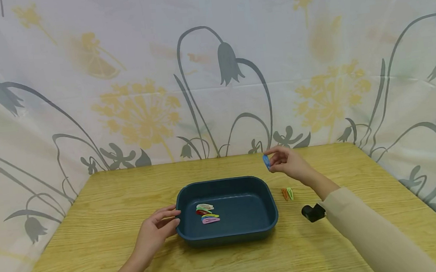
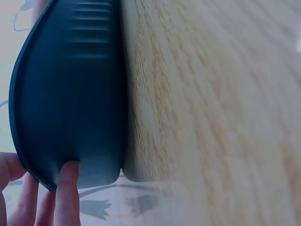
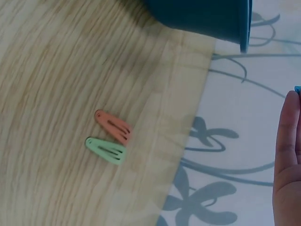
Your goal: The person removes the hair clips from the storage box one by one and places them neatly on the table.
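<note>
Head view: The right hand [image 1: 289,164], right of centre in the frame, is pinching a blue, slim, snap-type hair clip [image 1: 266,162] above and outside the tray. The left hand [image 1: 156,227], left of centre, is touching the left rim of a dark blue, rectangular, plastic-looking tray [image 1: 228,240]; whether it is clamping that rim cannot be told. A cluster of multicoloured snap clips [image 1: 204,212] is lying inside the tray, toward its left side. An orange snap clip [image 1: 285,194] and a light green snap clip [image 1: 290,194] are lying side by side on the yellow wood-grain table [image 1: 92,218], right of the tray. Status, as judged: filling of the tray is well advanced, with the held clip and two loose clips outstanding.

Left wrist view: The tray's outer wall is occupying the upper left. Fingers at lower left are contacting rim and wall; the contents are not showing.

Right wrist view: The two loose clips are lying left of centre, apart from the tray at upper right. A sliver of the blue clip is showing at the right edge.
</note>
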Available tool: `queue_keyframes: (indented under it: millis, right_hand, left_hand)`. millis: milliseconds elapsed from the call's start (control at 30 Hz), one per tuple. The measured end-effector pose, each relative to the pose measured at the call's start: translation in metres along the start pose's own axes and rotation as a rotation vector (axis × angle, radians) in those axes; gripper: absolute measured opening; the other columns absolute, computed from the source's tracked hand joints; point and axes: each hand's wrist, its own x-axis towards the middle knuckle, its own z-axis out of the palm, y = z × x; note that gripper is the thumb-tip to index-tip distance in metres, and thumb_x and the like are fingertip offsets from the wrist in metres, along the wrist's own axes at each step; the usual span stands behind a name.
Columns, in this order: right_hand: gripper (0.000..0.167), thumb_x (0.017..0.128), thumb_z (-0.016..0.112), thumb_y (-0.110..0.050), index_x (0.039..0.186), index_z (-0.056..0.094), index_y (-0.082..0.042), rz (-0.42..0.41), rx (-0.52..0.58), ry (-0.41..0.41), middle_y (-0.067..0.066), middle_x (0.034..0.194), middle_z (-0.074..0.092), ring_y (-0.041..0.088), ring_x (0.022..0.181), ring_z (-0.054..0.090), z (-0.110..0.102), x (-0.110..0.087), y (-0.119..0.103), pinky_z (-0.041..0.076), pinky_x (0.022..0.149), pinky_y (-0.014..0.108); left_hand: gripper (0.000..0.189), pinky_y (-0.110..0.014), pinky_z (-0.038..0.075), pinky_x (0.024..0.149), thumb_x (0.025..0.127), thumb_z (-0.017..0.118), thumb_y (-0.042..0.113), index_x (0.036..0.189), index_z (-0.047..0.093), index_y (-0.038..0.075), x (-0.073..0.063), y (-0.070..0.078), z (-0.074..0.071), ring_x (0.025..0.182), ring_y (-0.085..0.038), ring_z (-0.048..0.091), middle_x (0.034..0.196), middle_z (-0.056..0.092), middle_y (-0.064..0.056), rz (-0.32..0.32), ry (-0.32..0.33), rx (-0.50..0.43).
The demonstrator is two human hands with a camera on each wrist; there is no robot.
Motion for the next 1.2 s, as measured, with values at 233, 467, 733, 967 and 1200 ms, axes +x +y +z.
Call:
queue_keyframes:
  millis: [233, 467, 733, 967, 1200]
  right_hand:
    - [0.040, 0.085, 0.063, 0.000, 0.124, 0.053, 0.002, 0.030, -0.017, 0.028, 0.015, 0.090, 0.057, 0.021, 0.079, 0.059, -0.008, -0.009, 0.007, 0.053, 0.072, 0.029]
    - [0.038, 0.088, 0.059, 0.002, 0.124, 0.051, 0.004, 0.030, 0.007, 0.034, 0.016, 0.090, 0.057, 0.020, 0.078, 0.060, -0.016, -0.020, 0.022, 0.054, 0.076, 0.040]
    - [0.039, 0.088, 0.059, 0.002, 0.126, 0.050, 0.006, 0.044, 0.002, 0.047, 0.016, 0.088, 0.057, 0.020, 0.076, 0.061, -0.023, -0.031, 0.034, 0.052, 0.078, 0.049]
    - [0.041, 0.088, 0.058, 0.005, 0.126, 0.047, 0.009, 0.076, 0.034, 0.030, 0.017, 0.089, 0.057, 0.018, 0.078, 0.061, -0.027, -0.040, 0.045, 0.053, 0.079, 0.047]
    - [0.044, 0.088, 0.058, 0.004, 0.128, 0.043, 0.013, 0.134, 0.054, 0.000, 0.016, 0.091, 0.055, 0.018, 0.081, 0.061, -0.029, -0.049, 0.054, 0.053, 0.080, 0.043]
  left_hand:
    - [0.028, -0.031, 0.055, 0.076, 0.087, 0.062, -0.001, 0.114, 0.061, -0.010, 0.000, 0.000, 0.000, 0.107, -0.031, 0.058, 0.133, 0.047, -0.015, 0.008, -0.005, -0.012]
    - [0.028, -0.031, 0.055, 0.075, 0.087, 0.062, -0.002, 0.113, 0.061, -0.010, -0.001, 0.001, 0.001, 0.106, -0.031, 0.058, 0.132, 0.048, -0.015, 0.010, -0.002, -0.006]
    - [0.028, -0.030, 0.055, 0.076, 0.087, 0.062, -0.001, 0.114, 0.061, -0.009, -0.001, 0.001, 0.000, 0.107, -0.031, 0.058, 0.133, 0.047, -0.014, 0.007, -0.001, -0.009]
    - [0.028, -0.031, 0.055, 0.075, 0.088, 0.062, 0.000, 0.114, 0.061, -0.010, 0.000, 0.000, 0.000, 0.106, -0.030, 0.058, 0.133, 0.047, -0.015, 0.010, 0.005, -0.006]
    - [0.028, -0.031, 0.056, 0.075, 0.087, 0.062, -0.001, 0.113, 0.061, -0.010, 0.000, 0.002, 0.001, 0.105, -0.031, 0.059, 0.132, 0.048, -0.015, 0.009, 0.005, -0.002]
